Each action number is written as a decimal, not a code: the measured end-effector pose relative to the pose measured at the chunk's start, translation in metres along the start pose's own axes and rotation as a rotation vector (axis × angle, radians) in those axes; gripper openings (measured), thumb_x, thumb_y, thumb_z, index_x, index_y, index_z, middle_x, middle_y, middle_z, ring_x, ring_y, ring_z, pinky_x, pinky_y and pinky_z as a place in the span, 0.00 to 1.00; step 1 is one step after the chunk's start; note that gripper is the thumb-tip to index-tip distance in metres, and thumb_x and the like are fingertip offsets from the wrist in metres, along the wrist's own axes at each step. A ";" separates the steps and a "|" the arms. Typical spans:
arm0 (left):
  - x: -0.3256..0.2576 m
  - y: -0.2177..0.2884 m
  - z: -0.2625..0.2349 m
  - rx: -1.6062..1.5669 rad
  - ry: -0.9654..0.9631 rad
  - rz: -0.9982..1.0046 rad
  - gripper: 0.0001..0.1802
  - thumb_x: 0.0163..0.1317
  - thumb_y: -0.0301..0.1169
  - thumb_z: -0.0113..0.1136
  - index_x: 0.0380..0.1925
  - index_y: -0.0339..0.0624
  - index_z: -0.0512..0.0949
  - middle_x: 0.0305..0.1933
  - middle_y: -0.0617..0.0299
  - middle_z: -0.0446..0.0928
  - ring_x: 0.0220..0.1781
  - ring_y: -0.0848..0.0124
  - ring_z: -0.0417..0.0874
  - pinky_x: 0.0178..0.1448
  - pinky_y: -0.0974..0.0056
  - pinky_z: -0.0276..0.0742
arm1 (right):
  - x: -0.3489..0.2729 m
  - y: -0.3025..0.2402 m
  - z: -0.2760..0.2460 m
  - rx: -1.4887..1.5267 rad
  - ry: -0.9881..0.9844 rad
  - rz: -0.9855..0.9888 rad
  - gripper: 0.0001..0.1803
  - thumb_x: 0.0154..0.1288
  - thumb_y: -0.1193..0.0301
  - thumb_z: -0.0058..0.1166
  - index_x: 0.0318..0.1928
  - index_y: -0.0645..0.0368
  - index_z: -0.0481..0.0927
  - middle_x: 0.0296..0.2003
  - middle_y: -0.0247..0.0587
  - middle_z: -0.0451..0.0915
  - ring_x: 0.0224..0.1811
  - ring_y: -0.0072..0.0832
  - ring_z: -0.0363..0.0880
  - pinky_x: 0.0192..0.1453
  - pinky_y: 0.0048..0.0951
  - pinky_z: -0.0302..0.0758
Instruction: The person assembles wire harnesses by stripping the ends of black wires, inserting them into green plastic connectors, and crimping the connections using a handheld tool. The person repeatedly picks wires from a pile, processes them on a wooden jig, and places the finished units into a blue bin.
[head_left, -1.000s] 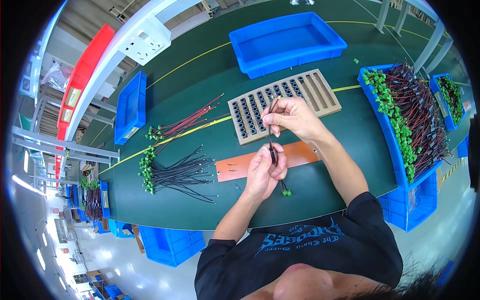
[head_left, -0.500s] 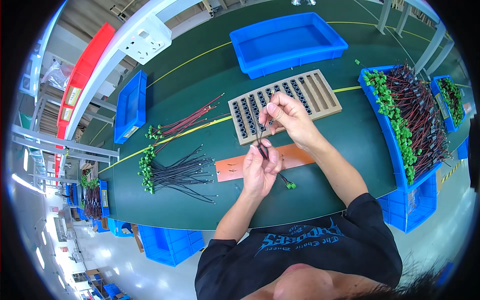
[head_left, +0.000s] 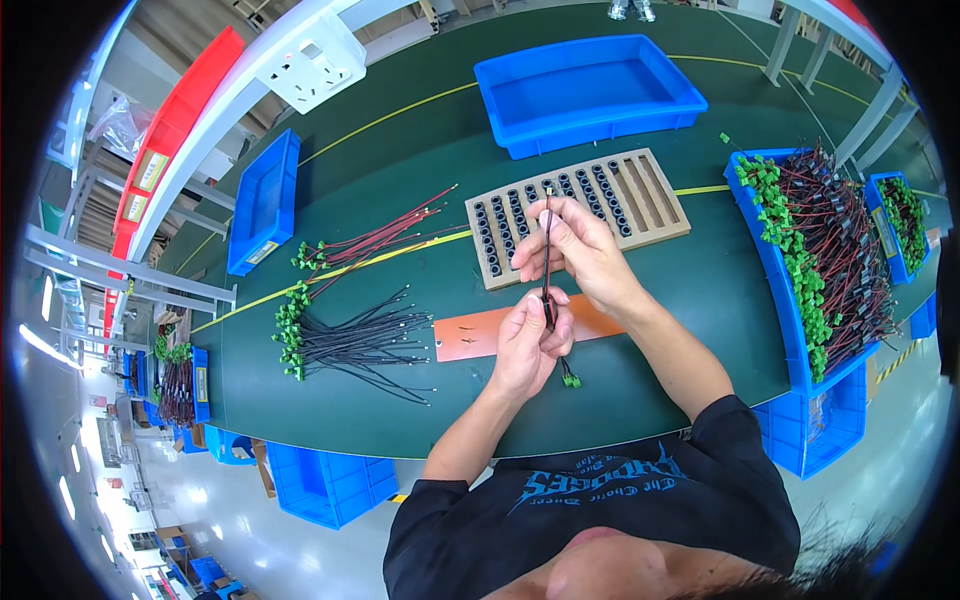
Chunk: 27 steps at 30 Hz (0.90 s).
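Closer together now, the cable's (head_left: 547,268) wires have swung nearly upright from their earlier slant. It's dark, with a black sleeve (head_left: 550,313) and green plug (head_left: 570,381), over the orange strip (head_left: 482,337) toward the counter's (head_left: 725,310) near edge. My left grip (head_left: 528,343) wraps the sleeve; my right grip (head_left: 588,252) pinches higher. Remotely, I see a crammed blue bin (head_left: 767,270) along the counter's right edge, pale floor (head_left: 300,555) beyond. My left grip has shifted slightly right.
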<state>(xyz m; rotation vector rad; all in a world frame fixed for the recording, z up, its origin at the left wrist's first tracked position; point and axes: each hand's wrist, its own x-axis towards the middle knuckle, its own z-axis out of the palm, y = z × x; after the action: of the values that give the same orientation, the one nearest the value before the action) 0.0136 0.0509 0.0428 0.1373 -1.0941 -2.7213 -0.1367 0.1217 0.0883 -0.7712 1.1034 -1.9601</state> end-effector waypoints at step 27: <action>0.001 -0.005 -0.010 0.220 -0.004 0.029 0.20 0.83 0.44 0.43 0.55 0.38 0.73 0.31 0.66 0.71 0.26 0.81 0.59 0.29 0.73 0.54 | 0.004 0.012 0.006 -0.044 0.083 0.038 0.16 0.82 0.64 0.48 0.40 0.65 0.80 0.25 0.34 0.78 0.26 0.20 0.77 0.35 0.26 0.80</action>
<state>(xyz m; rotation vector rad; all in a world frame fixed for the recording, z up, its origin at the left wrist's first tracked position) 0.0131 0.0471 0.0323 0.1482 -1.3824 -2.5702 -0.1304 0.1120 0.0808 -0.6919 1.2050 -1.9571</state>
